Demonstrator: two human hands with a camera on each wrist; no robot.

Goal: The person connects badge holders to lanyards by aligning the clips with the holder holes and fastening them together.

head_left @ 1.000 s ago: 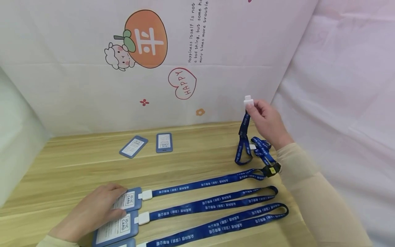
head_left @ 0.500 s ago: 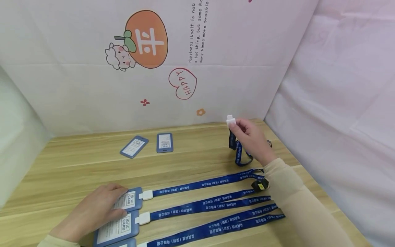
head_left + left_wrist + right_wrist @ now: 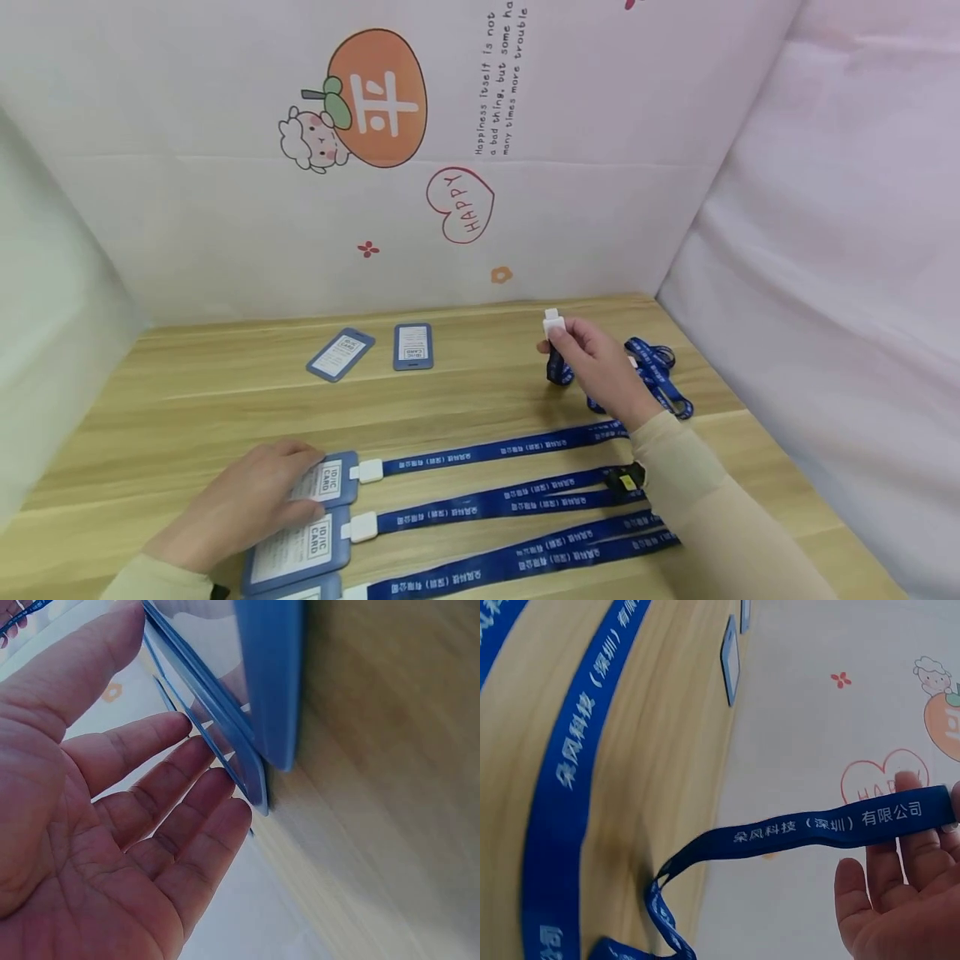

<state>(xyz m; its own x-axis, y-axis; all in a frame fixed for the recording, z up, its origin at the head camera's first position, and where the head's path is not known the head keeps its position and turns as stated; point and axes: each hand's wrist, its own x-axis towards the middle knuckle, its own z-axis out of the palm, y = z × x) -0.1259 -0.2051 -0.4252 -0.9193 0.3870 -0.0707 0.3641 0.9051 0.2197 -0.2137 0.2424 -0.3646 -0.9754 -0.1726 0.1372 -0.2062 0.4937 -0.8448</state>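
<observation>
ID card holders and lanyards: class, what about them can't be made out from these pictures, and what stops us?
Nearest ID card holder: head view, mostly cut off by the bottom edge.
Part of the row's farthest ID card holder: head view, covered by the left hand.
Far end of the nearest lanyard: head view, behind the right sleeve.
Small print on the tilted ID card holder: head view, too small.
</observation>
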